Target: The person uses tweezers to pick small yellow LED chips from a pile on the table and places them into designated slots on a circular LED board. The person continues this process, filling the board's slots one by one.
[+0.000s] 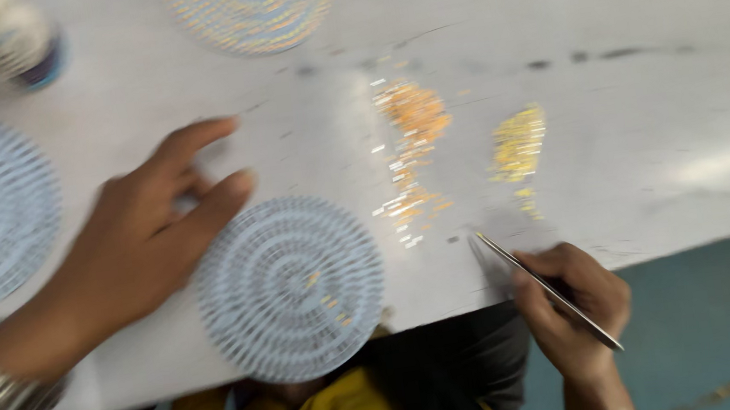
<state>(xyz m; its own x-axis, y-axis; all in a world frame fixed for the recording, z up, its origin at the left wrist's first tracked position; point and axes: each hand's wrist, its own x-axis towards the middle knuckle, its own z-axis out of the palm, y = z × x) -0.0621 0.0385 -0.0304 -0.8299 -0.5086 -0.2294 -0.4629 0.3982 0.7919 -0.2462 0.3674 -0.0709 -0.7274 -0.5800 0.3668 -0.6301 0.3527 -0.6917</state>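
The right hand pinches thin metal tweezers, tip on the table just below small orange and yellow bead piles. The left hand — fingers loosely spread — touches the round perforated disc between both hands.

Shiny metal tweezers, matt tabletop

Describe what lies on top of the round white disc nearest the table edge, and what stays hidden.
A few small orange pieces lie on the round white disc. The left hand covers its upper left rim, so anything beneath the fingers cannot be seen.
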